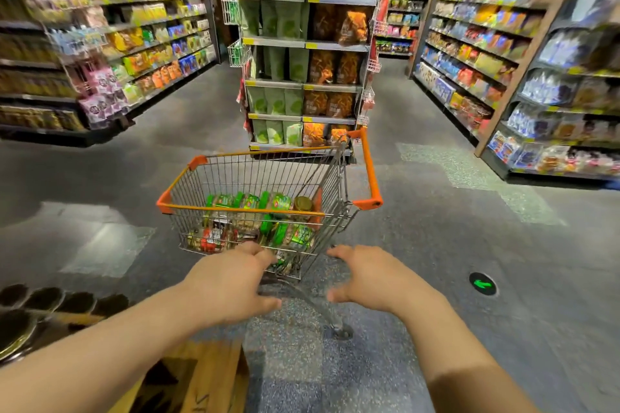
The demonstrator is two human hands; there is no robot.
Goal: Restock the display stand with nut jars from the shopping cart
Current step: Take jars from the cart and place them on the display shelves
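Head view looks down at a wire shopping cart (268, 198) with orange trim, standing on the grey floor (436, 245) of a store aisle. Nut jars (255, 208) with green lids lie heaped in its basket, just beyond both hands. The left hand (231, 282) and right hand (372, 278) hover near the cart's close end, fingers loosely spread; each grip is relaxed and holds nothing. Whether the fingertips touch the wire I cannot tell. Behind the cart stands a shelf unit (305, 43) of bagged snacks.
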